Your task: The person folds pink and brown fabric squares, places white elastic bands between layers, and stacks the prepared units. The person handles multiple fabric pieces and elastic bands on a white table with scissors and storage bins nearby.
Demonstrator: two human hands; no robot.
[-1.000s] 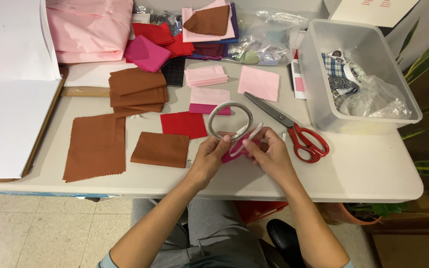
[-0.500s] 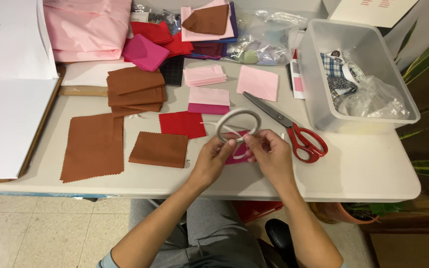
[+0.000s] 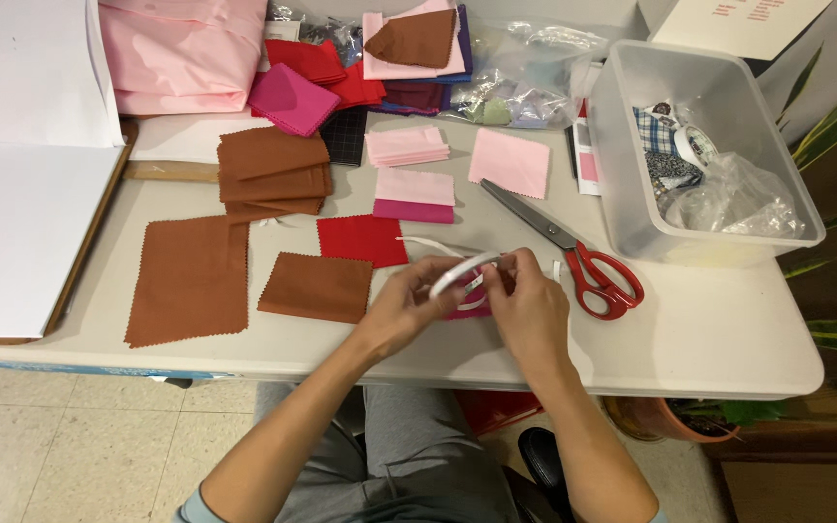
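Together, both hands' fingers point(image 3: 506, 281) pinch a white elastic loop point(image 3: 459, 273).

Left hand point(image 3: 407, 308) and right hand point(image 3: 527, 308) pinching white ribbon loop point(image 3: 459, 274), red-handled scissors point(image 3: 573, 254) beside

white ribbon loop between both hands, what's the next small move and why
Probably pinch the loop's crossing flat with the left hand so it cannot spring open. The white ribbon is curled into a loop held between both hands above a magenta fabric piece, the right hand grips its far side, and a loose tail trails toward the red fabric square.
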